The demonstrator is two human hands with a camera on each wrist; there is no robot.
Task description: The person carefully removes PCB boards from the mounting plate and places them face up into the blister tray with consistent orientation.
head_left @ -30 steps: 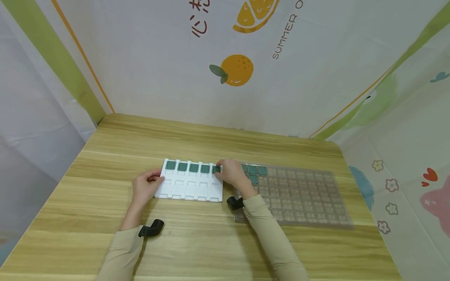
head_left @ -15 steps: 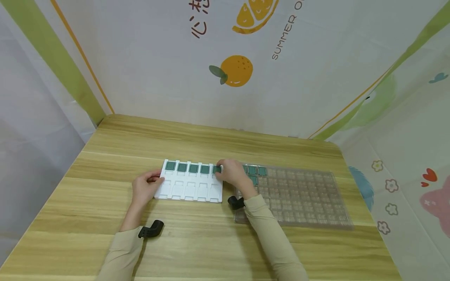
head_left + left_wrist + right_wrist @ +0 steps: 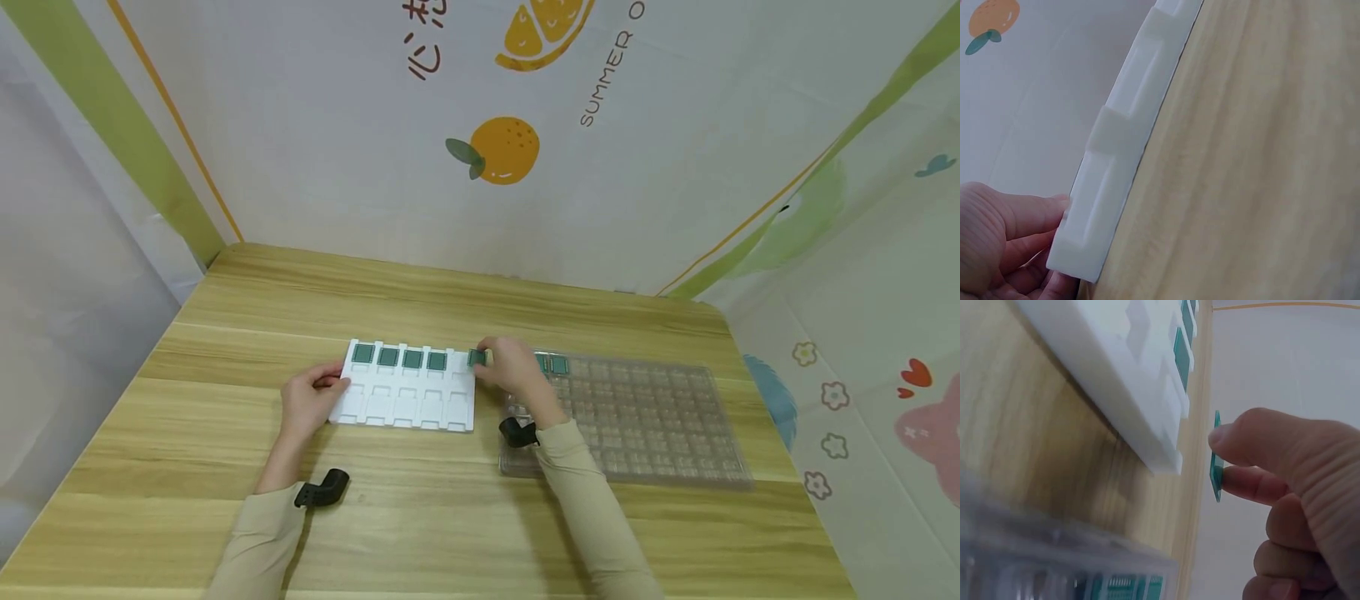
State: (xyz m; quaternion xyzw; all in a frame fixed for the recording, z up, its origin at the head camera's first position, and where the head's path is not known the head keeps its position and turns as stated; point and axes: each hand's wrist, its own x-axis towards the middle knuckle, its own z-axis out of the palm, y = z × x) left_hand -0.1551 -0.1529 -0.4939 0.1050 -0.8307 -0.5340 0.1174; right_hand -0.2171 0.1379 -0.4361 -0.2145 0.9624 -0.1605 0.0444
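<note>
Green chip [image 3: 477, 358] pinched in right hand [image 3: 513, 372], just off white tray's [image 3: 405, 404] right end; left hand [image 3: 307, 400] grips tray's left edge on worktop [image 3: 225, 333].

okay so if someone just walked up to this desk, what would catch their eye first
Probably the white tray mid-table, with four green chips along its far row. Just off its right end, the right hand pinches a fifth green chip; the left hand grips the tray's left edge. A clear plastic tray lies to the right.
</note>
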